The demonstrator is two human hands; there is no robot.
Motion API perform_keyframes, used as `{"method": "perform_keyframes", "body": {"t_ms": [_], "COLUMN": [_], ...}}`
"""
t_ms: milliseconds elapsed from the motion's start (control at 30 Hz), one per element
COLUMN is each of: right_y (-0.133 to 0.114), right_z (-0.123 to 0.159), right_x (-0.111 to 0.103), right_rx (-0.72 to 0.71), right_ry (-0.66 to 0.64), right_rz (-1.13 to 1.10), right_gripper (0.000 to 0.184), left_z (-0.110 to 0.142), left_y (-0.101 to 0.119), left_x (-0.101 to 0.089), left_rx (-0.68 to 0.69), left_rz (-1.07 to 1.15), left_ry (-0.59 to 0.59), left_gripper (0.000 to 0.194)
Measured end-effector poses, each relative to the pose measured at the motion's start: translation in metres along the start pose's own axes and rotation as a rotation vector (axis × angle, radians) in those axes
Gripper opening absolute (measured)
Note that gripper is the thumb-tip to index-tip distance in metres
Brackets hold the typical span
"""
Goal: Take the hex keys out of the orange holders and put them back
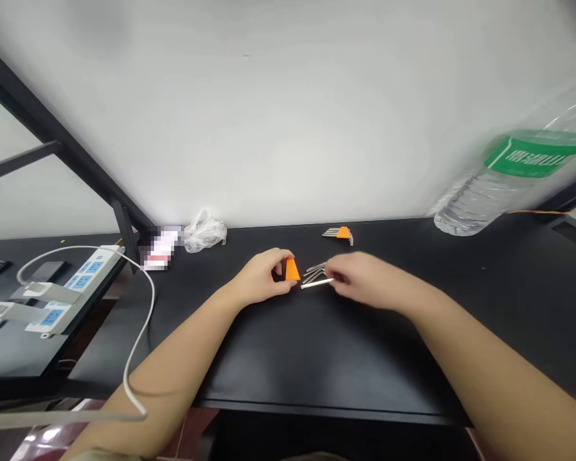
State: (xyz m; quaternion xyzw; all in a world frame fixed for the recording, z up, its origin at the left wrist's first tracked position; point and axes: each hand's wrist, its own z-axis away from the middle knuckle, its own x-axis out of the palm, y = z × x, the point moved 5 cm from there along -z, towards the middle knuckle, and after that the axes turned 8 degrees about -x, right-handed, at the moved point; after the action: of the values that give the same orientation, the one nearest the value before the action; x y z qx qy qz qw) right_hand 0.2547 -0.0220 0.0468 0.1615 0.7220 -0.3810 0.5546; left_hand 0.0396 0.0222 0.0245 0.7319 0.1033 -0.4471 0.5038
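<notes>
My left hand (pixel 269 276) pinches an orange hex key holder (pixel 292 269) between thumb and fingers, just above the black table. Close by on the right, my right hand (pixel 358 276) has its fingers closed on the end of a shiny hex key (pixel 317 283), which points left toward the holder. Several loose hex keys (pixel 313 274) lie between the two hands, partly hidden by my right fingers. Farther back, a second orange holder (pixel 344 232) rests on the table with several hex keys in it.
A crumpled clear plastic bag (pixel 205 230) lies by the wall. At right stands a large water bottle (pixel 484 186) with a green label. On the left are a power strip (pixel 84 282) with plugs, a white cable (pixel 148 301) looping over my left forearm, and a black metal frame (pixel 77 160).
</notes>
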Motion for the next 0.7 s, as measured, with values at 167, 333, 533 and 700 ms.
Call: {"method": "perform_keyframes", "body": {"t_ms": [167, 333, 533, 700], "right_y": [0.011, 0.003, 0.001, 0.011], "right_z": [0.007, 0.006, 0.006, 0.003], "right_x": [-0.024, -0.02, -0.02, -0.004], "right_rx": [-0.09, -0.188, -0.096, 0.18], "right_ry": [0.227, 0.279, 0.248, 0.107], "right_rz": [-0.094, -0.131, -0.198, -0.59], "right_gripper": [0.015, 0.021, 0.02, 0.019], "left_z": [0.001, 0.001, 0.002, 0.003], "left_y": [0.0, 0.001, 0.001, 0.005], "left_x": [-0.001, -0.001, -0.002, -0.001], "left_rx": [0.018, 0.05, 0.067, 0.09], "left_rz": [0.038, 0.045, -0.004, -0.061], "left_ry": [0.043, 0.075, 0.108, 0.128], "left_gripper": [0.049, 0.051, 0.05, 0.051]}}
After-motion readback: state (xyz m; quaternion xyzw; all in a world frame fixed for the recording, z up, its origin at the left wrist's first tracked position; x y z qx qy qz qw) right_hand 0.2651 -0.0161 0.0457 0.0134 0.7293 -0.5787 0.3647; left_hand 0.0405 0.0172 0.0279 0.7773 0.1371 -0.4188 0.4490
